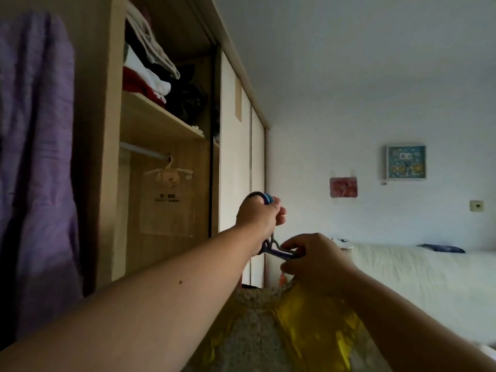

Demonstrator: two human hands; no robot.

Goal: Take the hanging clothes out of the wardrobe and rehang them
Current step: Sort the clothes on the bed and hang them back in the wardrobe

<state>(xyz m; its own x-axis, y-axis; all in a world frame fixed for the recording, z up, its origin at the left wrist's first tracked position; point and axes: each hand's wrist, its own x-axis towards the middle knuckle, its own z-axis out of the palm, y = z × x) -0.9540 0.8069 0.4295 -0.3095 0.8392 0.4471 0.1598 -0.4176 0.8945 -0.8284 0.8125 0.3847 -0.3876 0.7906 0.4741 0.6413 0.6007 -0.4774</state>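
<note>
Status: your left hand point(259, 216) is fisted round the hook end point(264, 197), blue and dark loops showing above the knuckles. It looks like more than 1 hanger, but I can't tell the count. Your right hand point(315, 257) is curled onto the hanger shoulder point(279, 252), pinching it where the yellow garment point(308, 318) hangs off it. The garment is out of the wardrobe point(112, 130), held in mid-air in front of you, right of the open bay and near the bed point(416, 277).

The rail point(142, 151) carries 1 small hanger with a clear bag point(169, 171) at its right end. The rest of it is bare.

Risks from here:
- Hooks are bunched in 1 fist. If you loosen it to pick 1 out, the others can slip and drop the garment.
- Your right-hand pinch is at the strap area. Pull sideways and the strap may slide off the shoulder, leaving the garment hanging by 1 side.
- The fabric looks slick and light, so I expect it to slide easily.
- The hem is out of frame, so watch for it snagging on the wardrobe edge or sliding door point(233, 157) on the way back in.
- The rail sits under the shelf point(161, 116), so clearance for the hook looks tight. Angle the hook in.
</note>
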